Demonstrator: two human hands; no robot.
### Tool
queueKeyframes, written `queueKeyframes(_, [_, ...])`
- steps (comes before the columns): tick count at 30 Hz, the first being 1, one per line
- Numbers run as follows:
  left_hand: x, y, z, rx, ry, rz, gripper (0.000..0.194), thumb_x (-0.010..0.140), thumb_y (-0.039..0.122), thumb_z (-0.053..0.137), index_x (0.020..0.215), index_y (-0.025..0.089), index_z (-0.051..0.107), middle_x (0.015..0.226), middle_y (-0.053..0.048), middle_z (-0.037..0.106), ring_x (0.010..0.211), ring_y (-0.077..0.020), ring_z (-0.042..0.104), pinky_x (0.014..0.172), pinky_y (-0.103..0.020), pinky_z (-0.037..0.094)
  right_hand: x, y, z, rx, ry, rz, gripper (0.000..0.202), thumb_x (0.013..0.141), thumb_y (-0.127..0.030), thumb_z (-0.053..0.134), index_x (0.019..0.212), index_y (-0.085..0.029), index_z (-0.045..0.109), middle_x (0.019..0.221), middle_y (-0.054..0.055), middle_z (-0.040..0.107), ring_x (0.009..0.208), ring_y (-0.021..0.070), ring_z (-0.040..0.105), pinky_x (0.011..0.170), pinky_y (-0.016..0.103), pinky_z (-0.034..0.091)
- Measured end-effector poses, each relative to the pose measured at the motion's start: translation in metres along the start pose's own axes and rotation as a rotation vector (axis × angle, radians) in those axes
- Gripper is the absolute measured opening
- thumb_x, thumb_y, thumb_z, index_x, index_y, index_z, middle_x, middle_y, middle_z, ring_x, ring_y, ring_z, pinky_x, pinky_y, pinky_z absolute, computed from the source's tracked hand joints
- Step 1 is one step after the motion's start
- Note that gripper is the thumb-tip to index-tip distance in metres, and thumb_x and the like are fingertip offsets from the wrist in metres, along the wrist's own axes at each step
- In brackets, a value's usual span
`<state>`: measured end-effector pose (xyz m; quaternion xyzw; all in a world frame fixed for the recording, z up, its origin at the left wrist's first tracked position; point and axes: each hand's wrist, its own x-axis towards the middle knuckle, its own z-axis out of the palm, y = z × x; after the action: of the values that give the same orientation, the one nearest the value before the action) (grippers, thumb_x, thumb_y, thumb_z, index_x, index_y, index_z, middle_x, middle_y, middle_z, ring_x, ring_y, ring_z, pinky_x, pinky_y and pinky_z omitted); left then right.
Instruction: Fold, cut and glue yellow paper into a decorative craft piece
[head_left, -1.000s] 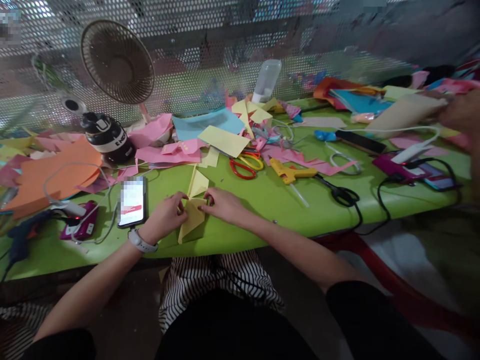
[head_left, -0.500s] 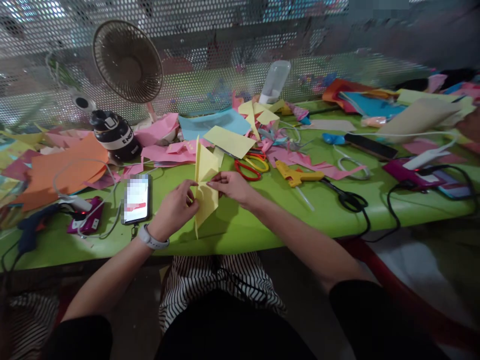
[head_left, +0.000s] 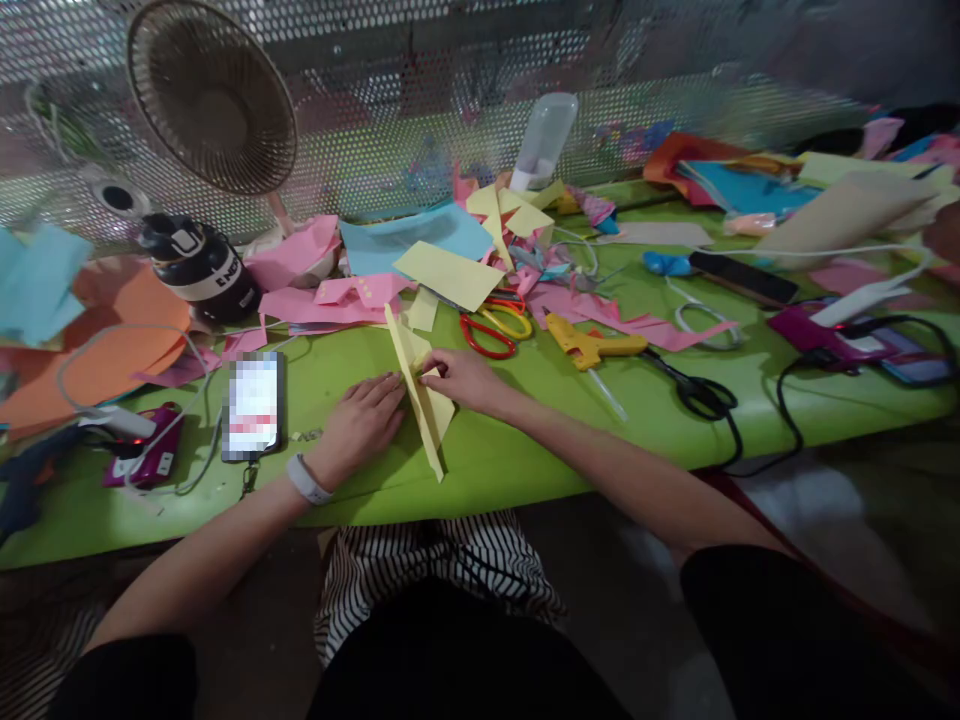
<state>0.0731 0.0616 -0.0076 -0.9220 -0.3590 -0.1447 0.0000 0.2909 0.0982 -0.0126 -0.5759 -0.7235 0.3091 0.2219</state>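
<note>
A folded yellow paper (head_left: 439, 412) stands on its edge on the green table (head_left: 510, 450), its long narrow fold running toward the front. My right hand (head_left: 461, 380) pinches the paper near its middle, from the right side. Flat on the table to the left of the fold lies my left hand (head_left: 365, 420), fingers stretched out, their tips close to the paper. Behind the paper are red and yellow scissors (head_left: 491, 330) and a pale yellow sheet (head_left: 450, 275).
A phone (head_left: 253, 408) and a purple power strip (head_left: 154, 450) lie to the left. On the right are a yellow glue gun (head_left: 589, 345) and black scissors (head_left: 705, 395). Behind stand a black bottle (head_left: 206, 275), a fan (head_left: 214, 100) and a clear bottle (head_left: 546, 140).
The yellow paper has come down to the table and tilted. My left hand has let go of it and flattened on the table. The view has shifted slightly.
</note>
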Motion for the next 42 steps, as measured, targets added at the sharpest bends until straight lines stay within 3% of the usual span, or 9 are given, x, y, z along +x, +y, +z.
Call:
queueKeyframes(3, [-0.001, 0.006, 0.000, 0.080, 0.067, 0.028, 0.032, 0.102, 0.023, 0.047, 0.128, 0.013, 0.063, 0.136, -0.017, 0.066, 0.126, -0.0292, 0.062, 0.106, -0.048, 0.052, -0.004, -0.001, -0.004, -0.014, -0.042, -0.014, 0.012, 0.087, -0.024, 0.068, 0.095, -0.016, 0.074, 0.075, 0.002, 0.069, 0.065, 0.0139, 0.057, 0.058, 0.026, 0.037])
queueKeyframes(7, [-0.005, 0.010, 0.005, 0.043, 0.008, 0.136, 0.034, 0.102, 0.016, 0.044, 0.130, 0.010, 0.061, 0.132, -0.018, 0.067, 0.123, -0.0272, 0.065, 0.104, -0.046, 0.055, -0.008, 0.002, -0.009, -0.004, -0.074, -0.047, 0.013, 0.085, -0.025, 0.070, 0.094, -0.017, 0.074, 0.074, 0.001, 0.067, 0.063, 0.0135, 0.054, 0.058, 0.026, 0.034])
queueKeyframes(13, [-0.005, 0.012, 0.008, 0.071, 0.041, 0.159, 0.033, 0.104, 0.025, 0.045, 0.126, 0.008, 0.062, 0.127, -0.017, 0.070, 0.121, -0.0271, 0.067, 0.105, -0.045, 0.055, -0.010, 0.002, -0.013, 0.003, -0.108, -0.067, 0.012, 0.086, -0.026, 0.070, 0.095, -0.018, 0.073, 0.073, 0.000, 0.067, 0.063, 0.0133, 0.055, 0.057, 0.026, 0.034])
queueKeyframes(17, [-0.001, 0.013, 0.004, 0.085, -0.010, 0.163, 0.032, 0.104, 0.024, 0.043, 0.126, 0.011, 0.062, 0.128, -0.016, 0.070, 0.122, -0.0248, 0.067, 0.103, -0.039, 0.058, -0.013, 0.000, -0.018, -0.027, -0.097, -0.015, 0.018, 0.083, -0.027, 0.075, 0.098, -0.018, 0.072, 0.073, 0.001, 0.068, 0.063, 0.0151, 0.058, 0.057, 0.028, 0.037])
queueKeyframes(23, [0.001, 0.014, 0.001, 0.041, -0.084, 0.178, 0.033, 0.103, 0.022, 0.041, 0.125, 0.008, 0.062, 0.129, -0.021, 0.067, 0.122, -0.0291, 0.066, 0.101, -0.045, 0.059, -0.015, 0.003, -0.020, -0.012, -0.120, 0.002, 0.015, 0.083, -0.026, 0.074, 0.095, -0.018, 0.070, 0.080, 0.003, 0.070, 0.069, 0.0167, 0.061, 0.061, 0.030, 0.043])
queueKeyframes(31, [0.000, 0.014, 0.002, 0.120, -0.055, 0.208, 0.034, 0.103, 0.024, 0.042, 0.123, 0.006, 0.062, 0.127, -0.019, 0.070, 0.118, -0.0283, 0.068, 0.099, -0.042, 0.059, -0.023, 0.014, -0.014, -0.197, -0.064, -0.309, 0.011, 0.096, -0.024, 0.063, 0.091, -0.018, 0.070, 0.094, 0.006, 0.069, 0.084, 0.0180, 0.062, 0.073, 0.033, 0.049])
queueKeyframes(36, [0.000, 0.014, 0.000, 0.064, -0.082, 0.207, 0.035, 0.100, 0.020, 0.042, 0.126, 0.006, 0.060, 0.128, -0.021, 0.068, 0.122, -0.0289, 0.066, 0.099, -0.044, 0.058, -0.030, 0.021, -0.019, -0.409, -0.105, -0.588, 0.032, 0.102, -0.010, 0.043, 0.103, -0.018, 0.074, 0.103, 0.010, 0.071, 0.096, 0.0219, 0.062, 0.082, 0.038, 0.049])
queueKeyframes(42, [0.000, 0.015, -0.001, 0.087, -0.086, 0.212, 0.033, 0.098, 0.020, 0.044, 0.123, 0.006, 0.061, 0.128, -0.021, 0.068, 0.121, -0.0292, 0.066, 0.099, -0.043, 0.059, -0.034, 0.021, -0.021, -0.596, -0.130, -0.757, 0.045, 0.104, -0.009, 0.031, 0.107, -0.016, 0.075, 0.101, 0.013, 0.074, 0.088, 0.0231, 0.062, 0.074, 0.040, 0.046])
